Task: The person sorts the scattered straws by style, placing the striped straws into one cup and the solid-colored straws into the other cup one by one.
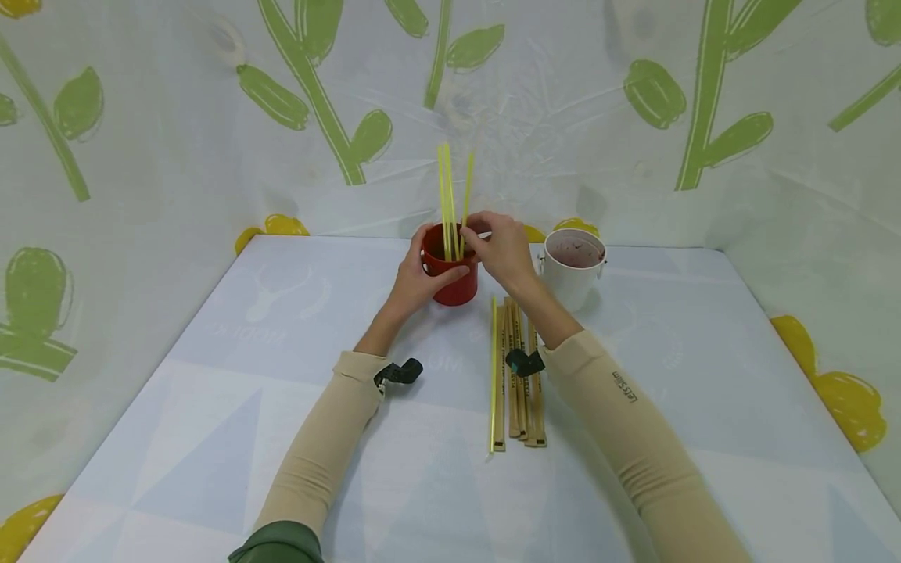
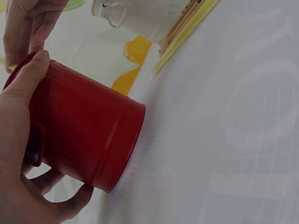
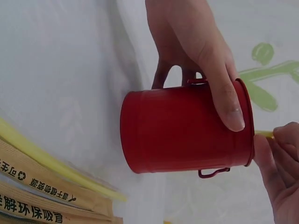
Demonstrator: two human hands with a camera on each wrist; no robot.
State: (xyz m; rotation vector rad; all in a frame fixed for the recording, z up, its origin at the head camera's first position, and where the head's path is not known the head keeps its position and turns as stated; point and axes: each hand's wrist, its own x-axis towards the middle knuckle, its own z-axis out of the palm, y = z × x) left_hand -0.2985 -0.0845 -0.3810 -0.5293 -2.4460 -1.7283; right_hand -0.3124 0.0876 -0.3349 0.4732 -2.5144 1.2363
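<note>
A red metal bucket [image 1: 455,289] with small side handles stands near the back of the table. My left hand [image 1: 417,275] grips it from the left, thumb across the front near the rim and fingers around the far side. Several yellow straws [image 1: 447,195] rise out of the bucket. At its right rim my right hand [image 1: 503,249] pinches one yellow straw [image 1: 468,180] between thumb and fingers, its lower end inside the bucket. In the right wrist view, only a short yellow piece shows between those fingertips and the rim.
A white bucket [image 1: 573,274] stands to the right, behind my right forearm. In front of the red bucket lie several brown paper-wrapped straws [image 1: 517,391] with printed lettering, and a yellow straw [image 1: 493,375] along their left side. A plant-patterned curtain [image 1: 549,94] hangs behind the table.
</note>
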